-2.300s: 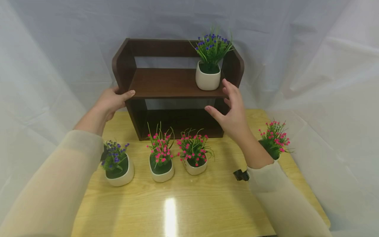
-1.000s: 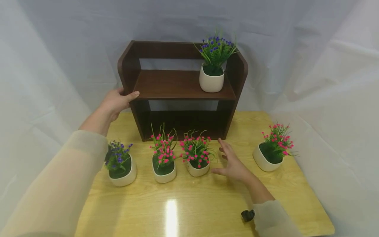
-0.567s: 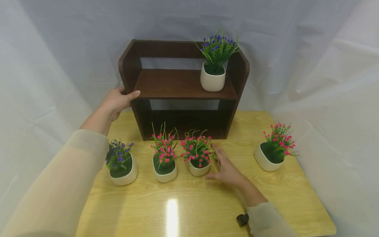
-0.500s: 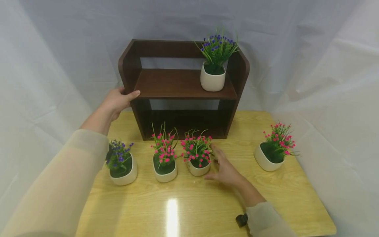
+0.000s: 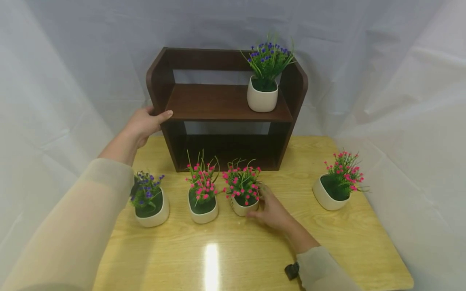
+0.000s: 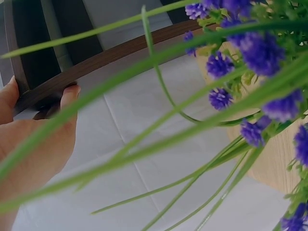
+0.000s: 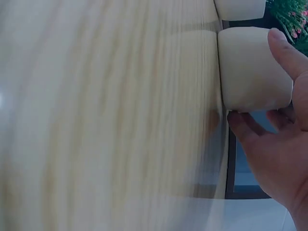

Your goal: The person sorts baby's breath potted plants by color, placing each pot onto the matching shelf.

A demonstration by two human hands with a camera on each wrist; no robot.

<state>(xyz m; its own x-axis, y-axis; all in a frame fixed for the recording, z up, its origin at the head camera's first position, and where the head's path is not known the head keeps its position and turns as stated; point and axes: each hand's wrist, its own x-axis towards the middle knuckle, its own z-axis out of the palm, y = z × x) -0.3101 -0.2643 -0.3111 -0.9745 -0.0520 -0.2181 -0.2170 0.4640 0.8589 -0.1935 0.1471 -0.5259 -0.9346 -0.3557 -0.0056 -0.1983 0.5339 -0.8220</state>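
Head cam: L grip [image 5: 143, 123] high, pinching shelf [image 5: 214, 103]; R grip [image 5: 274, 212] low, curled rd pink-flwr pot [image 5: 242, 209].

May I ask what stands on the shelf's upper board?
A white pot with purple flowers stands toward the right end; the board directly beneath the pot is hidden.

Table [image 5: 255, 250], lower centre, looks glossy wood; shelf [image 5: 207, 101], upper centre, smooth wood; pots [image 5: 262, 101] smooth; sleeve [image 5: 73, 222], lower left, matt cloth.
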